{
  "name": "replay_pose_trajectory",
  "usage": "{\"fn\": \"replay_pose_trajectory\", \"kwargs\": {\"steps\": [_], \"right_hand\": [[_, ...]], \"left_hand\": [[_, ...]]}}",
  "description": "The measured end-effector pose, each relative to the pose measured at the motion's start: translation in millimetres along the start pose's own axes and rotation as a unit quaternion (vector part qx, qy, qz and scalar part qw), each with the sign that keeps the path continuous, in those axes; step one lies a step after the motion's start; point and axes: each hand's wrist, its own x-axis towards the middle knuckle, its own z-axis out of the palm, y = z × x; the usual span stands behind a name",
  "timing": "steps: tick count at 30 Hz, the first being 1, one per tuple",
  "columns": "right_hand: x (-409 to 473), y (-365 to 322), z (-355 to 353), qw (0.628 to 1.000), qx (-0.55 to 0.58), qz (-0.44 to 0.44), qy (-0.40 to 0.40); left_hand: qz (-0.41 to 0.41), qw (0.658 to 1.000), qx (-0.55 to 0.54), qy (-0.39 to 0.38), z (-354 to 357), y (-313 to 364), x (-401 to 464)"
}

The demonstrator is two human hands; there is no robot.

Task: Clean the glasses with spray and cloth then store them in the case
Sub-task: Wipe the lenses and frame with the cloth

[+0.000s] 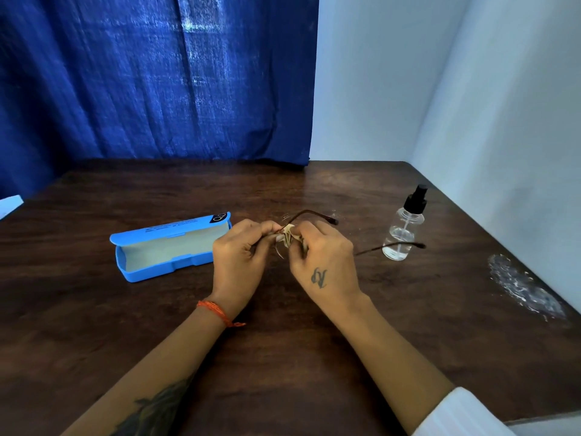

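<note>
I hold thin-rimmed glasses (309, 213) above the middle of the table, their two dark arms unfolded and pointing right. My left hand (240, 256) pinches the frame by one lens. My right hand (323, 256) presses a small pale cloth (287, 236) against a lens, fingers closed on it. Most of both lenses is hidden behind my fingers. To the left lies a blue glasses case (163, 264) with its lid open and a pale lining. A clear spray bottle (404, 228) with a black pump top stands upright at the right.
The dark wooden table (283, 357) meets a blue curtain (157, 83) at the back and white walls at the right. A crumpled clear plastic wrapper (523, 286) lies near the right edge. A white paper corner (9, 204) shows at far left.
</note>
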Motion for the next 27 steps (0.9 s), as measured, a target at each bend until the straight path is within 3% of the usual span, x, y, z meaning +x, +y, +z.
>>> {"fn": "replay_pose_trajectory", "kwargs": {"steps": [6, 13, 18, 23, 27], "right_hand": [[-5, -1, -2, 0.999, -0.046, 0.001, 0.017], [-5, 6, -4, 0.998, 0.061, -0.004, -0.004], [-3, 13, -9, 0.997, 0.065, -0.017, -0.029], [-2, 21, -15, 0.973, 0.2, 0.088, 0.074], [5, 30, -13, 0.904, 0.286, 0.259, 0.185]], "left_hand": [[0.0, 1.0, -0.003, 0.007, 1, -2, 0], [-0.04, 0.999, -0.015, 0.032, 1, -8, 1], [-0.043, 0.998, -0.008, 0.04, 0, -6, 2], [-0.077, 0.994, -0.031, 0.072, -4, -6, 6], [-0.109, 0.99, -0.04, 0.085, -8, -8, 10]]}}
